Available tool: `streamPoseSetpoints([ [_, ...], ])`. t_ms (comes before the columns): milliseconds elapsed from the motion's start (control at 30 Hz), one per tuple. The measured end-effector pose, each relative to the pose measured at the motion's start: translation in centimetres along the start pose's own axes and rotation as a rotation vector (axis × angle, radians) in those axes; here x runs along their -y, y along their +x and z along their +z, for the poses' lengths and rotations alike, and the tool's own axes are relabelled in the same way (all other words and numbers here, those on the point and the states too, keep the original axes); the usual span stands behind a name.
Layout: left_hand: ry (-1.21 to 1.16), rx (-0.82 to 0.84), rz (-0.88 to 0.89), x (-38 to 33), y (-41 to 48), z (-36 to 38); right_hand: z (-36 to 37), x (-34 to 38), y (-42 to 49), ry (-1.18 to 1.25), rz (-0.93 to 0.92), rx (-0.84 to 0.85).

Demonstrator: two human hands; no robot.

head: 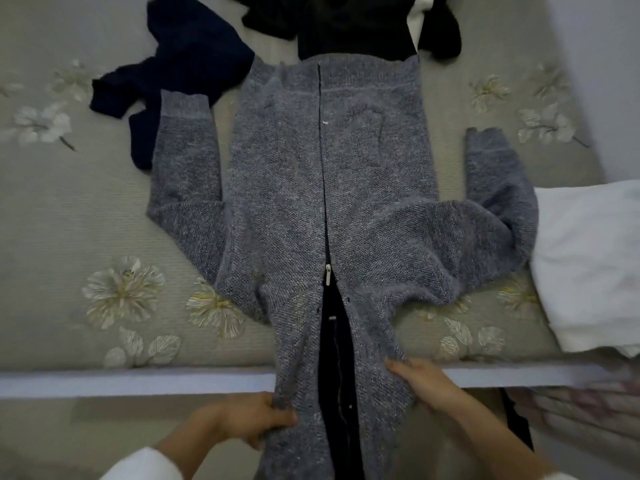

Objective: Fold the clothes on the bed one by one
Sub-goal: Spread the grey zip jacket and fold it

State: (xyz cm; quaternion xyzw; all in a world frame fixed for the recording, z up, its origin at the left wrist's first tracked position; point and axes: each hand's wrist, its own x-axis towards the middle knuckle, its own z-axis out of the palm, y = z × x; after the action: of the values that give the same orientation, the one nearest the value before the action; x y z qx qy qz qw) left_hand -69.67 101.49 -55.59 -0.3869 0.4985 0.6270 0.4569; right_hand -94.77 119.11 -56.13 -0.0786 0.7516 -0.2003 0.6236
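So I'm gripping the grey zip-up cardigan (346, 202) at its neck end with my left hand (249, 420) and right hand (424, 381), keeping it flat on the bed (86, 209), probably for neat folding.

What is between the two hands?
In the head view, the sweater lies between the left hand and the right hand, its zipper open there, dark inside.

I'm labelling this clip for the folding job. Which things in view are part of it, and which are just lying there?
Part of the job:
grey zip cardigan, gripped at its near end by the left hand and the right hand
navy garment and black garment, unfolded, further back

Just lying about:
white cloth at the right
floral bedspread
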Motion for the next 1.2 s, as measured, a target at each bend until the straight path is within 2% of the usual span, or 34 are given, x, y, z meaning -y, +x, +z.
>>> streamPoseSetpoints([
  [133,-0.308,0.138,-0.067,-0.7,-0.3,-0.7,0.1,0.4,-0.8,0.434,0.128,0.164],
  [233,-0.585,0.131,0.038,-2.8,-1.1,-2.6,-1.1,3.2,-0.7,0.568,0.101,0.223],
  [300,-0.825,0.075,0.188,-5.4,-2.0,-4.7,-2.2,6.4,-0.2,0.643,0.063,0.173],
  [367,-1.088,0.049,0.386,-8.8,-2.9,-7.4,-3.7,10.1,1.1,0.786,0.011,0.03],
  [433,-1.359,0.055,0.618,-12.3,-3.7,-10.3,-5.3,13.9,2.5,1.003,-0.111,-0.123],
  [500,-1.493,-0.045,0.767,-15.1,-3.6,-12.7,-6.3,17.0,3.6,1.228,-0.245,-0.205],
  [533,-1.463,-0.143,0.789,-16.1,-3.1,-13.6,-6.3,18.1,4.2,1.256,-0.283,-0.24],
  [567,-1.348,-0.259,0.781,-16.8,-2.4,-14.1,-6.1,18.9,5.0,1.176,-0.297,-0.293],
  [600,-1.142,-0.4,0.743,-17.2,-1.6,-14.4,-5.5,19.2,5.8,0.997,-0.295,-0.352],
  [667,-0.54,-0.732,0.646,-16.8,0.4,-14.6,-3.9,19.0,7.7,0.533,-0.302,-0.473],
  [700,-0.219,-0.841,0.638,-16.1,1.6,-14.7,-3.1,18.6,8.6,0.296,-0.332,-0.515],
  [767,0.26,-0.899,0.647,-14.6,4.1,-15.1,-2.0,17.3,10.4,-0.119,-0.393,-0.515],
  [833,0.534,-0.874,0.53,-13.7,6.1,-15.6,-1.6,16.1,12.0,-0.467,-0.372,-0.485],
  [867,0.592,-0.849,0.446,-13.5,6.9,-15.7,-1.5,15.5,12.7,-0.593,-0.339,-0.456],
  [933,0.584,-0.855,0.347,-13.3,7.8,-15.5,-1.3,14.5,13.5,-0.68,-0.326,-0.436],
  [1000,0.447,-0.971,0.387,-12.9,8.0,-14.6,-1.1,13.5,13.2,-0.597,-0.355,-0.585],
  [1067,0.209,-1.02,0.441,-12.3,7.6,-13.7,-1.2,12.2,12.5,-0.437,-0.308,-0.755],
  [1100,0.133,-1.001,0.434,-12.0,7.4,-13.3,-1.4,11.4,12.0,-0.366,-0.288,-0.754],
  [1200,0.114,-0.856,0.33,-11.0,7.1,-12.0,-1.6,8.9,10.5,-0.356,-0.303,-0.544],
])
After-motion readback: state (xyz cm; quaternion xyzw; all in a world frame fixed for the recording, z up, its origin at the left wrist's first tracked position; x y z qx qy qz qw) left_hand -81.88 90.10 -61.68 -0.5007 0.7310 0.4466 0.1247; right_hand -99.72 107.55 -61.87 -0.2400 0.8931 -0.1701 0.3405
